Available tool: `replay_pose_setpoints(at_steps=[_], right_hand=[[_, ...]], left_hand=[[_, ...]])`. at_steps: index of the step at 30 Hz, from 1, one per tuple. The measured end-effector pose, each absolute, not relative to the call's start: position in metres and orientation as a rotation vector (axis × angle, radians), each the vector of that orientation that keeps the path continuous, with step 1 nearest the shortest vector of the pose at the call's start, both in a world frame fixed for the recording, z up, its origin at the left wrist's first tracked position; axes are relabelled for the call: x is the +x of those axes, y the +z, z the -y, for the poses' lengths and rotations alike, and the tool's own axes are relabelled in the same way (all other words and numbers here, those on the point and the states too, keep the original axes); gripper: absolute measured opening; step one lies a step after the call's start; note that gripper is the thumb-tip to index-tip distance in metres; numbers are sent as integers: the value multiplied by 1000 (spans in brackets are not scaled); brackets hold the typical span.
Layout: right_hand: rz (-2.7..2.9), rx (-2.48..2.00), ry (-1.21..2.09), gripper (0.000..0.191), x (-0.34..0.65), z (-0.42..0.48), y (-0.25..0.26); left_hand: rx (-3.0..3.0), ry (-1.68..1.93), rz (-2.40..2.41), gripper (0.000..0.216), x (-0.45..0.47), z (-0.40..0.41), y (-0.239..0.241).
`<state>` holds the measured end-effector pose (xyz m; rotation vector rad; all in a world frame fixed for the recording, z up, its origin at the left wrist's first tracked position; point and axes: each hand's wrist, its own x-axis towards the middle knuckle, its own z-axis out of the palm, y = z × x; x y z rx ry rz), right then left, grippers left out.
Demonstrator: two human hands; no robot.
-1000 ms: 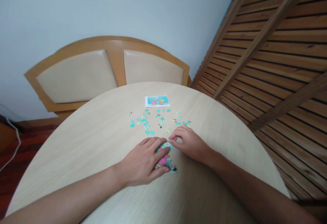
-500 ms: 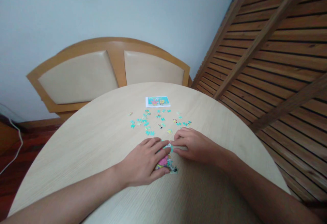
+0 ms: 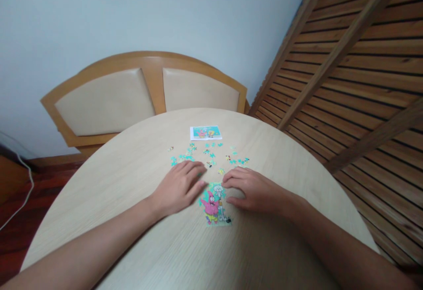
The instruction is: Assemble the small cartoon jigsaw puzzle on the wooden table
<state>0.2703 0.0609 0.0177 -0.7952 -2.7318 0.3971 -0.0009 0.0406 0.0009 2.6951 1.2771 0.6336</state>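
A partly joined jigsaw puzzle [image 3: 213, 206] lies flat on the table, showing a pink starfish figure beside a pale, long-legged one. My left hand [image 3: 180, 188] is just beyond its upper left side, over some of the loose pieces, fingers bent and apart; a bit of teal shows by its fingertips. At the puzzle's upper right edge rests my right hand [image 3: 254, 189], index fingertip at the corner and thumb apart from it. Loose teal puzzle pieces [image 3: 183, 158] are scattered beyond both hands, with a yellow piece [image 3: 221, 172] between them.
A reference picture card [image 3: 205, 133] with the cartoon figures lies farther back on the round wooden table [image 3: 139, 246]. Behind the table stands a padded bench back [image 3: 105, 100] against the wall. A slatted wooden screen [image 3: 357, 69] rises on the right.
My left hand has lifted off the puzzle and moved up and left to the loose pieces, uncovering the pink figure. My right hand has stayed near the puzzle's upper right corner.
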Motion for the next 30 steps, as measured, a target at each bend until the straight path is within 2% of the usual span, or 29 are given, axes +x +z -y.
replay_pose_setpoints(at_steps=[4, 9, 20, 30], right_hand=[[2722, -789, 424, 24, 271, -62, 17], [2717, -791, 434, 25, 271, -63, 16], [2724, -780, 434, 25, 271, -63, 18], [2757, -816, 437, 26, 271, -63, 19]], left_hand=[[2577, 608, -1742, 48, -29, -64, -10], [2427, 410, -1977, 55, -52, -82, -16], [2397, 133, -2200, 38, -54, -71, 14], [2270, 239, -2126, 32, -70, -75, 13]])
